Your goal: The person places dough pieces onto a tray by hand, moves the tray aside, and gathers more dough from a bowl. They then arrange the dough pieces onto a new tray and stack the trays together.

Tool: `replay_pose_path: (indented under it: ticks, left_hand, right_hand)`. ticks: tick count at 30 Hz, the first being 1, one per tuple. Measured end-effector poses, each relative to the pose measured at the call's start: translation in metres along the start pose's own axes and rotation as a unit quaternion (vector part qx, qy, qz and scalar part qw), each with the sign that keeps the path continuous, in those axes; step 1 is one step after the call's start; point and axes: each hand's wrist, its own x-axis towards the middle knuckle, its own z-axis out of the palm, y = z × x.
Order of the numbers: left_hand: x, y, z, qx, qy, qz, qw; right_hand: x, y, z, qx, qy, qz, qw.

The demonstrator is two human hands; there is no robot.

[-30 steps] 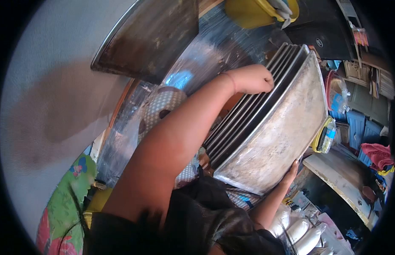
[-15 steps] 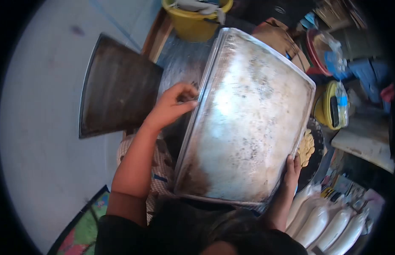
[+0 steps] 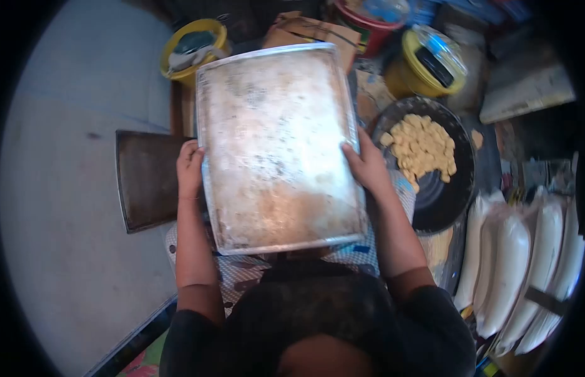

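Note:
In front of me I hold a large metal baking tray (image 3: 280,144), its worn, brown-stained face turned up toward the camera. My left hand (image 3: 190,166) is closed on its left edge. On the right edge, my right hand (image 3: 366,164) grips with the thumb over the rim and the fingers hidden beneath. A second, darker baking tray (image 3: 148,179) lies to the left, partly behind my left forearm. Beyond my right hand stands a round black basin (image 3: 440,204) with many pale yellow dough pieces (image 3: 424,147) in it.
Yellow buckets stand at the back left (image 3: 195,47) and back right (image 3: 424,63). A red tub (image 3: 371,25) and a cardboard box (image 3: 311,31) are at the far side. Several filled white plastic bags (image 3: 509,264) lie at the lower right. Pale floor (image 3: 66,188) spreads along the left.
The tray has swung round to a straighter position and moved left. My left hand, loosely at its edge before, now grips it. More of the basin with dough has come into view.

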Motion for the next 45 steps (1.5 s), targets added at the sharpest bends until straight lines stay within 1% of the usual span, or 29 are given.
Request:
replay_pose_path:
  ticks: [2, 4, 7, 11, 12, 13, 15, 16, 17, 18, 19, 21, 22, 25, 26, 28, 30, 32, 33, 34, 35, 36, 37, 38, 40, 41, 43, 44, 45]
  left_hand:
    - [0.003, -0.017, 0.0, -0.011, 0.003, 0.01, 1.0]
    - [0.004, -0.026, -0.004, -0.067, 0.014, -0.063, 0.996]
    - [0.011, -0.029, -0.01, -0.019, 0.002, -0.098, 0.995]
    - [0.015, -0.027, -0.016, -0.046, -0.027, -0.132, 0.99]
    - [0.014, -0.019, -0.016, 0.116, -0.013, -0.059, 0.991]
    - [0.012, -0.004, -0.012, 0.272, -0.002, 0.018, 0.962]
    - [0.013, 0.041, 0.01, 0.402, 0.105, 0.099, 0.904]
    - [0.016, 0.079, 0.024, 0.399, 0.094, 0.102, 0.906]
    - [0.016, 0.119, 0.038, 0.366, 0.103, 0.166, 0.91]
    - [0.015, 0.14, 0.056, 0.33, 0.114, 0.227, 0.909]
    - [0.011, 0.128, 0.084, 0.327, 0.109, 0.227, 0.911]
    - [-0.001, 0.089, 0.136, 0.539, -0.117, 0.141, 0.822]
    - [0.004, 0.086, 0.14, 0.535, -0.116, 0.147, 0.824]
    - [0.007, 0.071, 0.128, 0.506, -0.14, 0.127, 0.842]
    - [0.008, 0.072, 0.123, 0.499, -0.149, 0.117, 0.845]
    - [0.018, 0.088, 0.139, 0.49, -0.156, 0.116, 0.849]
    - [0.026, 0.125, 0.17, 0.431, -0.103, 0.252, 0.86]
    - [0.036, 0.182, 0.228, 0.386, -0.161, 0.328, 0.847]
    - [0.043, 0.207, 0.264, 0.357, -0.216, 0.355, 0.837]
    - [0.05, 0.225, 0.305, 0.326, -0.273, 0.379, 0.822]
    - [0.056, 0.234, 0.348, 0.273, -0.341, 0.394, 0.809]
    - [0.065, 0.225, 0.39, 0.241, -0.392, 0.432, 0.776]
    - [0.071, 0.208, 0.433, 0.232, -0.48, 0.393, 0.749]
    - [0.077, 0.196, 0.472, 0.281, -0.563, 0.315, 0.71]
    - [0.083, 0.161, 0.546, 0.375, -0.625, 0.207, 0.653]
    - [0.081, 0.135, 0.571, 0.377, -0.616, 0.181, 0.667]
    - [0.069, 0.079, 0.613, 0.361, -0.596, 0.093, 0.711]
    - [0.055, 0.055, 0.623, 0.329, -0.567, 0.054, 0.753]
    - [0.041, 0.038, 0.626, 0.298, -0.535, 0.013, 0.791]
  right_hand:
    - [0.006, 0.003, 0.01, -0.007, 0.051, -0.061, 0.997]
    - [0.006, -0.007, 0.005, -0.069, -0.001, -0.003, 0.998]
    - [0.003, -0.008, 0.006, -0.104, -0.023, 0.011, 0.994]
    - [0.002, -0.009, 0.002, -0.098, -0.05, 0.019, 0.994]
    - [0.001, -0.008, 0.002, -0.094, -0.048, 0.024, 0.994]
    - [0.001, -0.007, 0.003, -0.093, -0.046, 0.013, 0.994]
    - [0.002, -0.003, 0.002, -0.093, -0.036, 0.015, 0.995]
    - [0.001, -0.003, 0.001, -0.087, -0.048, 0.014, 0.995]
    - [0.0, -0.004, 0.001, -0.082, -0.062, 0.01, 0.995]
    - [-0.001, -0.008, -0.005, -0.115, -0.083, 0.016, 0.99]
    - [-0.004, -0.009, -0.015, -0.117, -0.082, 0.022, 0.989]
    - [-0.009, -0.007, -0.038, -0.081, -0.062, -0.002, 0.995]
    - [-0.009, 0.004, -0.055, -0.037, -0.021, 0.009, 0.999]
    - [0.002, 0.068, -0.11, 0.143, 0.126, 0.071, 0.979]
    - [0.012, 0.119, -0.118, 0.122, 0.178, 0.081, 0.973]
    - [0.039, 0.276, -0.121, 0.051, 0.219, 0.129, 0.966]
    - [0.046, 0.352, -0.148, 0.072, 0.155, 0.258, 0.951]
    - [0.065, 0.396, -0.154, 0.008, 0.187, 0.268, 0.945]
    - [0.077, 0.415, -0.151, -0.057, 0.215, 0.274, 0.936]
    - [0.092, 0.437, -0.139, -0.053, 0.214, 0.276, 0.935]
    - [0.095, 0.43, -0.123, -0.048, 0.212, 0.285, 0.934]
    - [0.098, 0.4, -0.101, -0.14, 0.148, 0.331, 0.921]
    - [0.095, 0.383, -0.085, -0.231, 0.079, 0.37, 0.896]
    - [0.085, 0.388, -0.072, -0.228, 0.071, 0.377, 0.895]
    - [0.064, 0.396, -0.055, -0.287, 0.023, 0.251, 0.924]
    - [0.044, 0.394, -0.055, -0.29, 0.021, 0.256, 0.922]
    - [0.013, 0.391, -0.066, -0.282, -0.094, 0.072, 0.952]
    - [0.011, 0.396, -0.081, -0.284, -0.097, 0.076, 0.951]
    - [0.009, 0.402, -0.102, -0.085, -0.038, 0.125, 0.988]
